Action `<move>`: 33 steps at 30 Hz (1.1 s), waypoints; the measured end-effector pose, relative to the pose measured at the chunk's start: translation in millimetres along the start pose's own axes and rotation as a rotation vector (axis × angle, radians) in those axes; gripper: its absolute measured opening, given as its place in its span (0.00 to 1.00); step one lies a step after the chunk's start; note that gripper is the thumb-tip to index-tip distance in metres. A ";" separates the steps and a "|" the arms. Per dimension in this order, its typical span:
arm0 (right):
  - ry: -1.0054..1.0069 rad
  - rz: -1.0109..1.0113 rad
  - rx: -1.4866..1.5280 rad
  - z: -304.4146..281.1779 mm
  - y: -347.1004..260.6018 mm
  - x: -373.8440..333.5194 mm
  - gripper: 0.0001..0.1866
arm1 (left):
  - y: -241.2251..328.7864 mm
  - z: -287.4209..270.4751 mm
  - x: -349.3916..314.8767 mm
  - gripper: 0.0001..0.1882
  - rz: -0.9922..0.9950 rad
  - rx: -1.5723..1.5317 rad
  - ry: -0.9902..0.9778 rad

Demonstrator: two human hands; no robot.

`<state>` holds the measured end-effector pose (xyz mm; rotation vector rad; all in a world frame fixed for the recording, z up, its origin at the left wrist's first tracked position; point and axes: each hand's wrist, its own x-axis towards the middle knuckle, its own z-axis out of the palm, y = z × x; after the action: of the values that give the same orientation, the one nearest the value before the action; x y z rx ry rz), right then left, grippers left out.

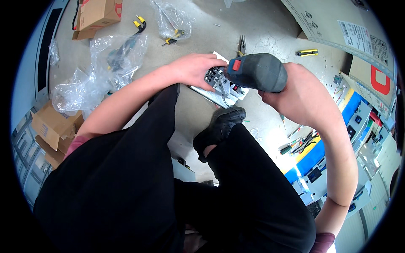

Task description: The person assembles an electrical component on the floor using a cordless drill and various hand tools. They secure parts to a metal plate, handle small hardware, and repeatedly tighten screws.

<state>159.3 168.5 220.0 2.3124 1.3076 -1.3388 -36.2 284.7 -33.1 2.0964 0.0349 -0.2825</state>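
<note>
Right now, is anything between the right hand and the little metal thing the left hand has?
Yes, the dark power tool: the right hand grips it, and from here it hides part of the metal device. Nothing visible blocks the left hand.

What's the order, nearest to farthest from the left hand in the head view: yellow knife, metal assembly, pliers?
From the left hand:
1. Metal assembly: in its grip, at the hand's right.
2. Pliers: just beyond, up and to the right.
3. Yellow knife: much farther right.
</note>
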 end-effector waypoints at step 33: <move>0.012 -0.017 -0.037 6.4 0.4 -0.4 0.10 | -1.2 -2.7 8.2 0.46 0.119 0.008 0.022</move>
<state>155.5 164.7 216.5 2.2941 1.3463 -1.2963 -27.9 286.9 -34.6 2.1002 -0.0778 -0.1886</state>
